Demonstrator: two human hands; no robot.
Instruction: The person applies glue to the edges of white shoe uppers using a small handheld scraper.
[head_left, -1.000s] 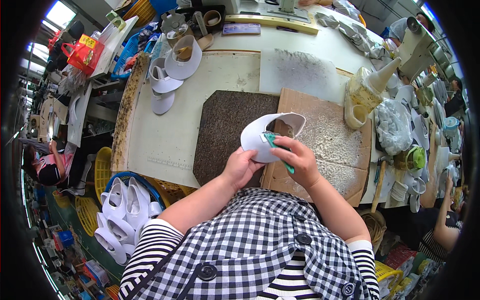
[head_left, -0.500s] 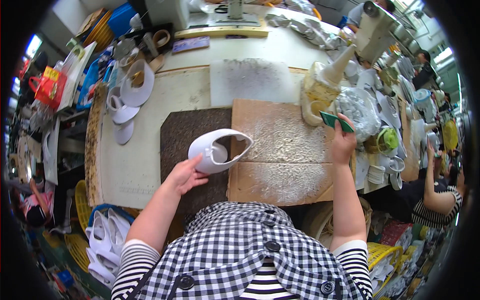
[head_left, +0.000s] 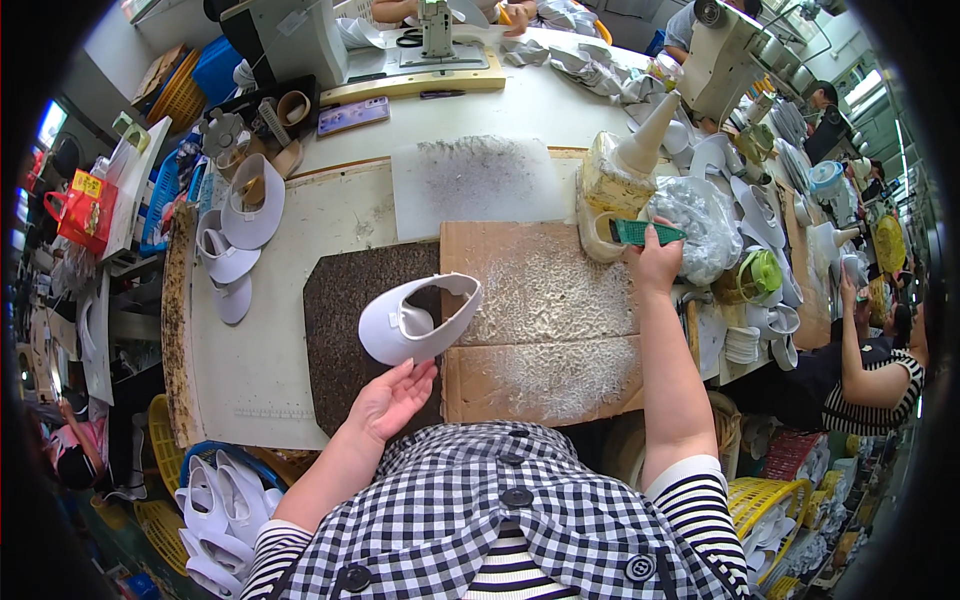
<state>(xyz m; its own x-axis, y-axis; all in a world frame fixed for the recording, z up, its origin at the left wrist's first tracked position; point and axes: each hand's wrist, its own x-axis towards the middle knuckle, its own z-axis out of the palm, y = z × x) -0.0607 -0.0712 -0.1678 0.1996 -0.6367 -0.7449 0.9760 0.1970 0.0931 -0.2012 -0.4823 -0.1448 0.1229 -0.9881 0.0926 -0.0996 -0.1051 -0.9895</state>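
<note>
A white shoe upper (head_left: 384,328) rests tilted on the dark speckled mat (head_left: 345,275), its toe end reaching over the cardboard. Just below its lower edge lies my left hand (head_left: 395,400), palm turned up and fingers stretched out; whether the fingertips touch the upper is hard to see. My right hand (head_left: 656,262) grips a flat green scraper (head_left: 632,232). The scraper's end is over the opening of a glue-crusted, yellowish plastic jug (head_left: 601,165), which has a white cone-shaped spout.
Cardboard (head_left: 540,385) smeared with dried glue covers the middle. White uppers (head_left: 250,205) stand at the left, and several fill a blue-rimmed basket (head_left: 225,452). A plastic-wrapped bundle (head_left: 695,228) and green-topped jar (head_left: 763,272) sit right. A phone (head_left: 353,116) and sewing machine (head_left: 437,30) are beyond.
My right hand has brought the green scraper leftward to the jug's opening. My left hand has slid down off the upper's side, and its fingers have opened out.
</note>
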